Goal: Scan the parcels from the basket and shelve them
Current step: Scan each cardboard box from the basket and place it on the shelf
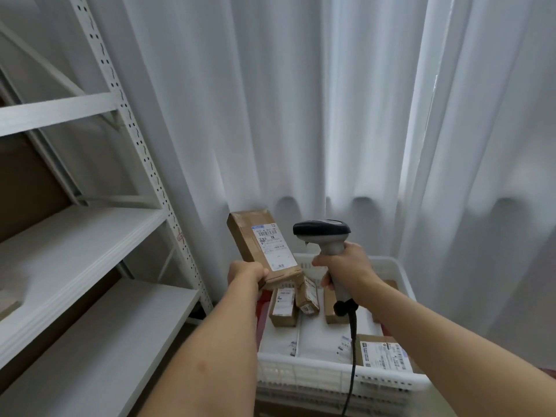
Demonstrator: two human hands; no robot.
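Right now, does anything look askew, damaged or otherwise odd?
Nothing much. One small box in the basket leans tilted against its neighbour. The held parcel looks intact, label facing up beside the scanner.

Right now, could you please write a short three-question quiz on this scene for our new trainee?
1. True or false: the left hand holds a parcel with its label facing the camera.
2. Which hand grips the scanner?
3. Where do the other parcels lie: A) on the shelf, B) in the basket, C) on the floor?

Key: 1 true. 2 the right hand. 3 B.
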